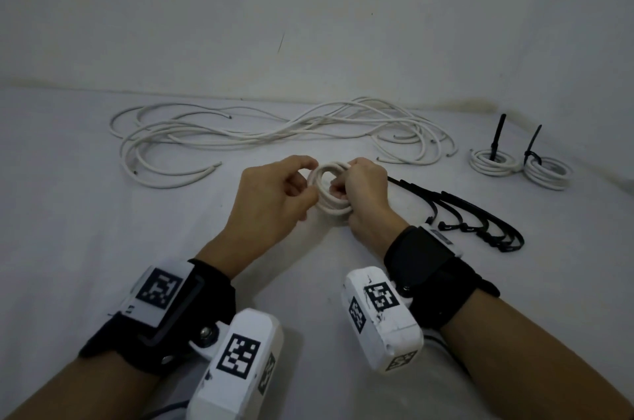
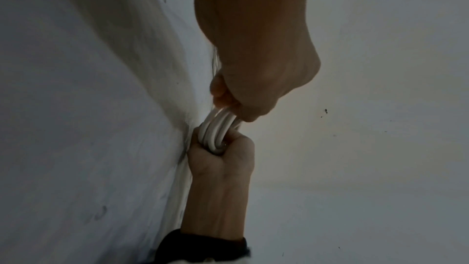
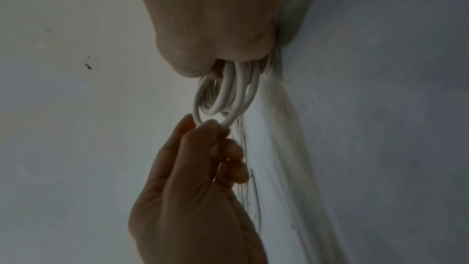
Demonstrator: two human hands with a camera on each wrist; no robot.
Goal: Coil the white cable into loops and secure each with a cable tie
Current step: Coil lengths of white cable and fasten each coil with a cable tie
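A small coil of white cable (image 1: 330,191) is held up between both hands above the white sheet. My left hand (image 1: 306,184) pinches one loop of its left side between thumb and fingers; the right wrist view shows that left hand (image 3: 210,127) pinching the loop of the coil (image 3: 225,93). My right hand (image 1: 343,186) is curled round the coil's right side, and in the left wrist view the right hand (image 2: 220,148) grips the bundled strands (image 2: 213,133). Loose black cable ties (image 1: 480,218) lie just right of the right hand.
A tangle of long white cables (image 1: 274,134) lies along the back near the wall. At the far right are two tied coils (image 1: 490,162) (image 1: 549,174), each with a black tie tail sticking up. The white sheet (image 1: 103,230) covers the surface.
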